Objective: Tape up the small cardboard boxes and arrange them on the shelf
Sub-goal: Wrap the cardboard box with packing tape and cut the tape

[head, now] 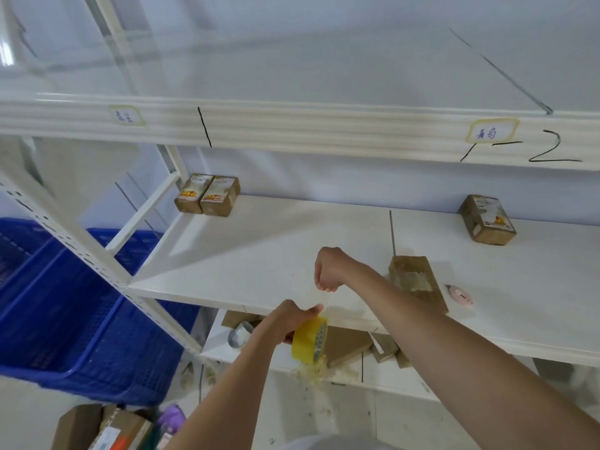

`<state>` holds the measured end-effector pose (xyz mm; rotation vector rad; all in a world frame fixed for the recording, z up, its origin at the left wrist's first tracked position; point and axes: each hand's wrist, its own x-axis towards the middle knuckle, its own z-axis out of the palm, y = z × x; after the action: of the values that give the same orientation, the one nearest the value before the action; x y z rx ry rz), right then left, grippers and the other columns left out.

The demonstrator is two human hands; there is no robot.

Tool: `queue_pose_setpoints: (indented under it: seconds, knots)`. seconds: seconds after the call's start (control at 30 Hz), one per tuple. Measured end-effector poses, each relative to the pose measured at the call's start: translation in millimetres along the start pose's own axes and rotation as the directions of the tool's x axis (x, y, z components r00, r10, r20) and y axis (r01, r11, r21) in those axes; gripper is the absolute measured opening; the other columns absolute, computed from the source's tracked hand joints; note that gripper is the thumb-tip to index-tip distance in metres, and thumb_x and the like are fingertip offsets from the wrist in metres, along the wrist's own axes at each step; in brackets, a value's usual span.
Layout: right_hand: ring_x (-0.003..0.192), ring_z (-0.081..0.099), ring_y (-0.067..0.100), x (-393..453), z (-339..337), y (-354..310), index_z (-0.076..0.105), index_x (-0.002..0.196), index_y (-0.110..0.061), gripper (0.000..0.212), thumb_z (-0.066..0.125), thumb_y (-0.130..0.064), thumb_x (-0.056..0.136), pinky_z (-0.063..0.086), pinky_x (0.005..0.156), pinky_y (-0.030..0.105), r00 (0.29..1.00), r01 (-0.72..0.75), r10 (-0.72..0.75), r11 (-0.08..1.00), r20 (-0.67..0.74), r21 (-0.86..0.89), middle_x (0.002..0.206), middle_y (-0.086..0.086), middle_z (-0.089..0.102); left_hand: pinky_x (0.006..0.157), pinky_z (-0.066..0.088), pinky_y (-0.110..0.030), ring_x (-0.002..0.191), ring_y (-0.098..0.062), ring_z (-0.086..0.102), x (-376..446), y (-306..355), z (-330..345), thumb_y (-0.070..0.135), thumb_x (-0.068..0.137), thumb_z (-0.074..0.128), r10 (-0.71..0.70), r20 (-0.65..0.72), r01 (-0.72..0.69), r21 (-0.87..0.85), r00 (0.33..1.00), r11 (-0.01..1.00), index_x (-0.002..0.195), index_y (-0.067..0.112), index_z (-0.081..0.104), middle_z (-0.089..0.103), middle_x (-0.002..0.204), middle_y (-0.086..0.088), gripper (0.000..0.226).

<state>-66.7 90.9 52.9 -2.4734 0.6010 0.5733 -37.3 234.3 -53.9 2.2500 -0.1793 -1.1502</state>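
Note:
My left hand (292,319) grips a yellow tape roll (310,341) just below the front edge of the white middle shelf (276,251). Above it, my right hand (329,271) pinches the end of a clear strip of tape (316,298) stretched up from the roll. A small cardboard box (418,280) with tape across its top lies on the shelf behind my right forearm. Two small boxes (207,194) stand side by side at the shelf's back left. One more box (487,219) sits at the back right.
A pink box cutter (461,295) lies right of the taped box. The lower shelf (246,355) holds a grey tape roll (240,334), flat cardboard pieces (347,345) and tape scraps. Blue crates (71,306) stand at the left. Cartons (104,428) sit on the floor.

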Motion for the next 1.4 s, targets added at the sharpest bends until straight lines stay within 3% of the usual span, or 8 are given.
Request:
queue_pose_setpoints:
  seconds: [0.1, 0.43, 0.6, 0.73, 0.87, 1.1, 1.23, 1.4]
  knots:
    - [0.099, 0.074, 0.022, 5.8, 14.9, 3.2, 0.074, 0.110, 0.001, 0.021, 0.066, -0.006, 0.091, 0.058, 0.095, 0.034, 0.998, -0.025, 0.025, 1.000, 0.049, -0.006, 0.106, 0.013, 0.077, 0.055, 0.057, -0.026, 0.074, -0.018, 0.072, -0.6, -13.3, 1.4, 0.076, 0.076, 0.068, -0.030, 0.021, 0.031, -0.013, 0.999, 0.999, 0.094, 0.013, 0.062, 0.073, 0.087, -0.004, 0.065]
    - [0.110, 0.069, 0.031, 28.9, 44.9, 11.3, 0.071, 0.113, 0.006, 0.027, 0.060, 0.008, 0.088, 0.057, 0.096, 0.043, 0.998, -0.003, 0.004, 1.000, -0.058, 0.021, 0.118, 0.019, 0.071, 0.094, 0.058, -0.046, 0.103, -0.029, 0.070, 2.8, -31.8, 19.3, 0.045, 0.094, 0.068, -0.048, 0.093, 0.078, -0.361, 0.995, 0.929, 0.123, 0.008, 0.057, 0.069, 0.114, -0.011, 0.048]
    - [0.099, 0.070, 0.031, 34.8, 59.1, 21.7, 0.073, 0.101, 0.004, 0.023, 0.056, 0.012, 0.088, 0.059, 0.092, 0.040, 0.993, -0.013, 0.017, 0.999, -0.117, 0.035, 0.108, 0.017, 0.071, 0.094, 0.058, -0.044, 0.107, -0.028, 0.067, 7.1, -30.8, 21.9, 0.045, 0.095, 0.065, -0.050, 0.021, 0.054, -0.337, 0.999, 0.940, 0.128, 0.013, 0.052, 0.066, 0.119, -0.010, 0.048]
    - [0.097, 0.068, 0.032, 38.3, 69.0, 25.9, 0.073, 0.096, 0.000, 0.029, 0.050, 0.015, 0.087, 0.058, 0.086, 0.036, 0.990, 0.025, -0.021, 0.999, -0.142, 0.026, 0.107, 0.015, 0.069, 0.074, 0.058, -0.030, 0.097, -0.020, 0.067, 12.3, -30.0, 24.2, 0.050, 0.095, 0.063, -0.077, -0.007, 0.072, -0.299, 0.997, 0.952, 0.122, 0.018, 0.051, 0.065, 0.112, -0.002, 0.043]
    - [0.097, 0.066, 0.031, 41.4, 75.6, 26.3, 0.069, 0.098, 0.000, 0.028, 0.048, 0.015, 0.087, 0.054, 0.082, 0.034, 0.985, 0.053, -0.056, 0.998, -0.164, -0.024, 0.107, 0.015, 0.067, 0.092, 0.059, -0.041, 0.104, -0.027, 0.069, 23.6, -32.0, 29.0, 0.053, 0.093, 0.064, -0.135, -0.002, 0.129, -0.277, 0.991, 0.952, 0.116, 0.009, 0.058, 0.070, 0.114, -0.011, 0.049]
    - [0.100, 0.061, 0.032, 46.4, 77.7, 29.4, 0.054, 0.115, 0.000, 0.025, 0.058, 0.009, 0.091, 0.049, 0.076, 0.035, 0.973, 0.082, -0.106, 0.989, -0.204, -0.122, 0.118, 0.015, 0.050, 0.092, 0.059, -0.044, 0.101, -0.027, 0.070, 31.5, -33.4, 32.0, 0.049, 0.096, 0.062, -0.125, 0.053, 0.136, -0.314, 0.991, 0.940, 0.118, 0.013, 0.059, 0.068, 0.115, -0.009, 0.043]
    - [0.096, 0.059, 0.027, 51.7, 70.9, 39.3, 0.054, 0.111, -0.003, 0.028, 0.071, -0.010, 0.091, 0.044, 0.075, 0.032, 0.978, 0.018, -0.023, 0.999, -0.207, -0.030, 0.111, 0.012, 0.061, 0.082, 0.060, -0.033, 0.098, -0.023, 0.070, 25.1, -32.9, 26.9, 0.055, 0.096, 0.057, -0.095, 0.036, 0.101, -0.208, 0.995, 0.973, 0.125, 0.011, 0.058, 0.068, 0.113, -0.005, 0.053]
    - [0.090, 0.059, 0.025, 52.0, 77.0, 56.4, 0.057, 0.100, -0.006, 0.024, 0.075, -0.019, 0.090, 0.046, 0.076, 0.034, 0.968, -0.037, 0.075, 0.987, -0.241, 0.159, 0.101, 0.010, 0.064, 0.061, 0.053, -0.027, 0.068, -0.017, 0.069, 21.1, -16.0, 4.4, 0.062, 0.096, 0.051, -0.009, -0.050, 0.021, 0.253, 0.999, 0.967, 0.101, 0.008, 0.060, 0.070, 0.088, -0.003, 0.055]
